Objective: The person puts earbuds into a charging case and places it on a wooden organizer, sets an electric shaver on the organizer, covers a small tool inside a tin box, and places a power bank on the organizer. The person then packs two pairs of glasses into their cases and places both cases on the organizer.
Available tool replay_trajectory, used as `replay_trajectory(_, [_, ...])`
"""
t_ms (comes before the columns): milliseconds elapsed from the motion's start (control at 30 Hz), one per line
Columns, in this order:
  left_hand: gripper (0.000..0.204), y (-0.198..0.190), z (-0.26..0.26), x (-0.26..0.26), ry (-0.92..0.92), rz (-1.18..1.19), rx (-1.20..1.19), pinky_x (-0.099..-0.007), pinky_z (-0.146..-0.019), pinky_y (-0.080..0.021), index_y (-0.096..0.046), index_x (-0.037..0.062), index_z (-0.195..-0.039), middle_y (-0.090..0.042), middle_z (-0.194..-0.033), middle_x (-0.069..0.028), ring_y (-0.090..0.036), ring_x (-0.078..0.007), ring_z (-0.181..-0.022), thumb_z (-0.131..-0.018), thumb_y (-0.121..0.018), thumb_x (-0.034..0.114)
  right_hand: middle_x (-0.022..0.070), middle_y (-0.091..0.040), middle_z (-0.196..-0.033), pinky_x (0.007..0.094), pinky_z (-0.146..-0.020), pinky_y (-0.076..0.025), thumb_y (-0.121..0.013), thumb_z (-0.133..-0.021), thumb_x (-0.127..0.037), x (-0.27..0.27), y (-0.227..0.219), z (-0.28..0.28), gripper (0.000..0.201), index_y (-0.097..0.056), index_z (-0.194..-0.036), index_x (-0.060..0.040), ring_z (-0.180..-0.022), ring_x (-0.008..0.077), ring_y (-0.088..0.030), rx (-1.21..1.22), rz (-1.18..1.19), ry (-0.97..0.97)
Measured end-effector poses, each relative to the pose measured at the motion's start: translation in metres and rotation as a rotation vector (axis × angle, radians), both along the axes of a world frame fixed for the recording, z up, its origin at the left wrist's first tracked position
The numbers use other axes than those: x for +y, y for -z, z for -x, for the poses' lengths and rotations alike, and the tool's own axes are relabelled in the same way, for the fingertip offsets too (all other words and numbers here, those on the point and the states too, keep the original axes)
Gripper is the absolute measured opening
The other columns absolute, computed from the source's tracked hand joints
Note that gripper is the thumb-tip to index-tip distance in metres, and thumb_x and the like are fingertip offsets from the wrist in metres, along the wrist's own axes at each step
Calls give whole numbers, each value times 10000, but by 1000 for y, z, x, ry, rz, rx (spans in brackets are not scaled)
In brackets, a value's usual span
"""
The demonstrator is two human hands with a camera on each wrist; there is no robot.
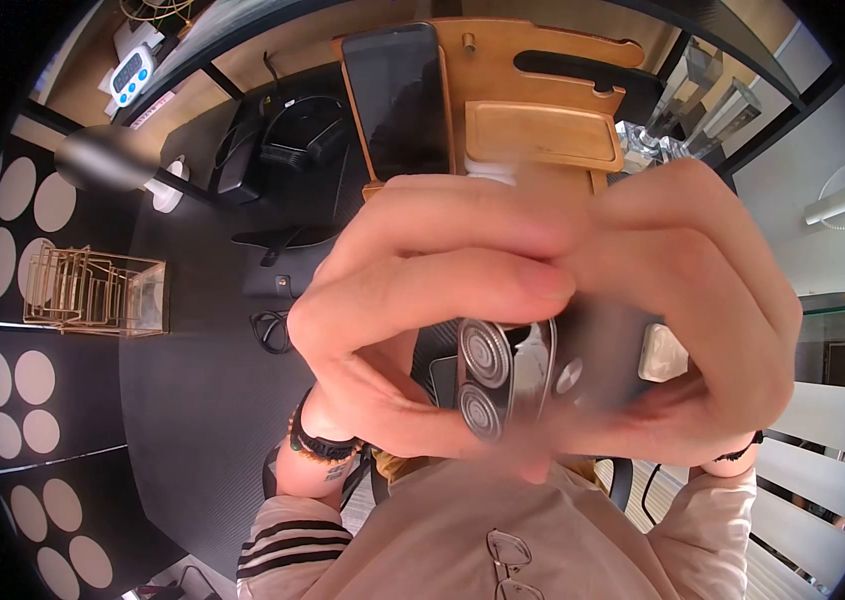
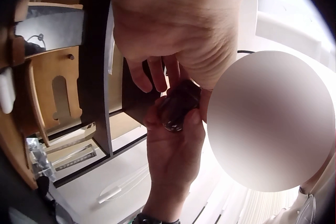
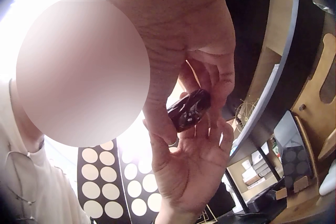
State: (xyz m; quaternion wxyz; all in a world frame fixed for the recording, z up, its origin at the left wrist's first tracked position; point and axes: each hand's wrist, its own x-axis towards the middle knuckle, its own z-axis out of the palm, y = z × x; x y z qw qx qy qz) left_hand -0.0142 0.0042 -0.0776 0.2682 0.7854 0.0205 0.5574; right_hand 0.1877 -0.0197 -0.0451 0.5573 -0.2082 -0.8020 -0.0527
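Observation:
Held up close to the head camera is a small glossy black device [image 1: 533, 365] with two round, ringed metal discs on one face. My left hand [image 1: 373, 290] holds it from the left, fingers bent over its top and thumb beneath. From the other side, my right hand [image 1: 723, 290] grips it too, with fingers and thumb bent around it. Blur covers the part between the fingertips in the head view. Both wrist views show the dark device [image 2: 181, 104] pinched between the fingers and thumbs of the two hands, its far side partly hidden.
Below is a dark desk [image 1: 193, 400]. A wooden stand [image 1: 543, 135] with a phone [image 1: 398, 100] rises at the back. A gold wire rack [image 1: 93, 290] is at left, and a white timer [image 1: 133, 75] lies on the shelf. A small white item [image 1: 663, 355] shows through the right hand's gap.

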Motion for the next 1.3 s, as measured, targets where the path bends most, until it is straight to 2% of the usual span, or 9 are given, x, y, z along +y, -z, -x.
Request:
replay_trajectory(267, [925,2,-1,-4,-4,27,6,-486,-1024,-510,-580,142,-1374,-558,-1358,-169,-578,-366,-1223,-622,-936,547,136,-676,-901,280,-562,-449,-874,-404,-155,-11,-4,8,608,-718,-955,50,-710,219,-641,30,37,39])
replay_trajectory(333, [928,4,-2,-5,9,52,-32,-472,-1016,-508,-573,174,-1385,-553,-1359,-131,-571,-361,-1222,-610,-953,514,132,-673,-889,266,-549,-435,-874,-418,-147,-17,-9,13,573,-717,-936,43,-687,205,-630,9,59,162])
replay_trajectory(433, [952,7,-2,-4,45,69,-70,-471,-1023,-499,-556,195,-1402,-552,-1355,-107,-563,-361,-1228,-594,-971,477,132,-674,-877,255,-539,-430,-884,-418,-147,-20,-25,9,556,-714,-916,35,-672,192,-629,-72,143,124])
replay_trajectory(533, [960,4,1,-5,31,73,-25,-468,-1030,-493,-541,211,-1416,-550,-1355,-97,-548,-362,-1243,-596,-982,441,133,-676,-859,255,-533,-436,-906,-420,-137,-10,-5,10,544,-712,-900,31,-668,183,-634,43,12,107])
replay_trajectory(633, [953,6,-2,-3,54,69,-58,-469,-1037,-485,-536,210,-1419,-546,-1353,-96,-540,-362,-1250,-609,-978,447,135,-680,-853,258,-529,-443,-931,-416,-137,-19,-30,12,565,-713,-909,31,-669,181,-641,-55,153,82])
replay_trajectory(733, [958,5,-1,-4,44,66,-39,-473,-1036,-481,-533,215,-1428,-525,-1371,-105,-531,-361,-1255,-616,-978,460,141,-684,-872,256,-524,-447,-947,-416,-147,-12,-9,10,597,-713,-934,33,-670,185,-645,29,38,69])
replay_trajectory(833, [989,7,-1,-2,55,50,-46,-476,-1039,-475,-526,223,-1442,-504,-1387,-122,-530,-360,-1252,-604,-981,482,145,-686,-888,250,-515,-443,-950,-392,-176,-20,-29,8,646,-712,-955,33,-665,187,-644,-82,165,48])
replay_trajectory(933, [1015,5,1,-2,61,59,-18,-474,-1040,-471,-518,239,-1456,-488,-1398,-142,-529,-359,-1247,-591,-988,484,146,-689,-896,249,-518,-446,-958,-383,-190,-13,-22,6,672,-712,-967,35,-674,190,-647,-69,76,26])
replay_trajectory(1300, [974,7,0,-6,72,147,-28,-504,-1041,-481,-482,231,-1390,-518,-1344,-182,-563,-362,-1225,-595,-989,474,151,-694,-914,259,-542,-474,-964,-394,-306,-23,-34,5,735,-705,-987,43,-712,212,-654,-107,167,39])
